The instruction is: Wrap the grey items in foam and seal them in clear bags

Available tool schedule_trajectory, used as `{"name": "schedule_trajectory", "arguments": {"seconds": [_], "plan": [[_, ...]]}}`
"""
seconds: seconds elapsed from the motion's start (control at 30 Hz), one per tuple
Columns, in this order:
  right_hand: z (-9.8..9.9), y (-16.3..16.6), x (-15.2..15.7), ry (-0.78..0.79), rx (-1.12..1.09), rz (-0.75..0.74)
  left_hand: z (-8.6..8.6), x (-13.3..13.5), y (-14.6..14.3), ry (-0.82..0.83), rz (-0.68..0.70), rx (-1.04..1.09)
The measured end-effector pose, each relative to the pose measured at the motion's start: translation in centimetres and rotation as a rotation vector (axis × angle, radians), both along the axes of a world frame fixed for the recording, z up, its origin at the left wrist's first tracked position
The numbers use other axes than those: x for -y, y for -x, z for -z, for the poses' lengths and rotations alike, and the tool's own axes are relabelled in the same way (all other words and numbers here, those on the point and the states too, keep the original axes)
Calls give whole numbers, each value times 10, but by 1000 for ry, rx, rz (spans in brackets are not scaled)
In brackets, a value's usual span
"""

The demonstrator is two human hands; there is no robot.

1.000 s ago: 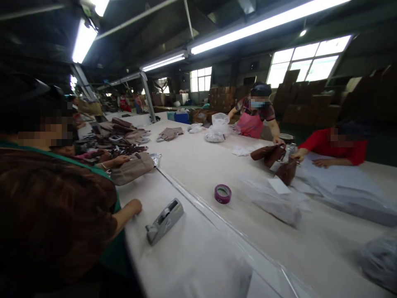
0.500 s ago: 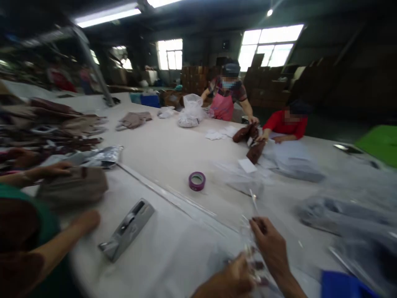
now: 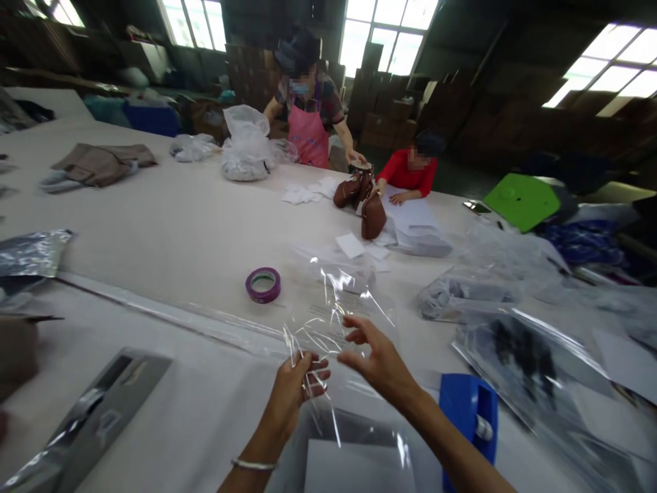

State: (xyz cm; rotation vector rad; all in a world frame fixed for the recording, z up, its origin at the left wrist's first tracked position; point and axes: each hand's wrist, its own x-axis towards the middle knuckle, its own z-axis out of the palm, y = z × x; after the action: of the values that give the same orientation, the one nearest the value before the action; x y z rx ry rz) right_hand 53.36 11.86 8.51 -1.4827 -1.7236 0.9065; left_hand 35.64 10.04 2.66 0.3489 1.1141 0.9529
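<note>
My left hand [image 3: 296, 387] pinches the near edge of a clear plastic bag [image 3: 336, 308], which stands up crinkled above the white table [image 3: 169, 226]. To its right my right hand [image 3: 377, 356] has its fingers spread against the same bag. A white sheet inside another clear bag [image 3: 354, 459] lies just below my hands. A purple tape roll [image 3: 263, 285] lies on the table beyond my left hand.
A blue tape dispenser [image 3: 469, 411] sits right of my right arm, a grey one [image 3: 97, 418] at the near left. Clear bags with dark contents [image 3: 518, 349] pile at the right. Two people [image 3: 308, 103] handle brown bags [image 3: 359, 198] across the table.
The view swung right and down from a neighbour at the left. My hands came into view and lifted the clear bag up off the table.
</note>
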Motion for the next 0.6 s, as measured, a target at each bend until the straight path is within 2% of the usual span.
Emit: {"name": "schedule_trajectory", "arguments": {"seconds": [0.1,0.17,0.23,0.3,0.43,0.53,0.6], "plan": [[7,2,34,-152,243,-309,8,-9,1,76,-177,166],[21,9,47,-267,408,-400,11,-15,-4,115,-246,248],[36,14,49,-414,526,-364,10,-20,-9,150,-268,272],[45,14,44,-542,548,-283,7,-24,-10,193,-277,275],[44,4,32,-624,485,-241,0,-26,0,269,-291,323],[45,0,25,-662,535,-208,8,-19,10,126,-218,457],[55,-1,20,-706,604,-174,21,-13,11,-34,-103,420]]}}
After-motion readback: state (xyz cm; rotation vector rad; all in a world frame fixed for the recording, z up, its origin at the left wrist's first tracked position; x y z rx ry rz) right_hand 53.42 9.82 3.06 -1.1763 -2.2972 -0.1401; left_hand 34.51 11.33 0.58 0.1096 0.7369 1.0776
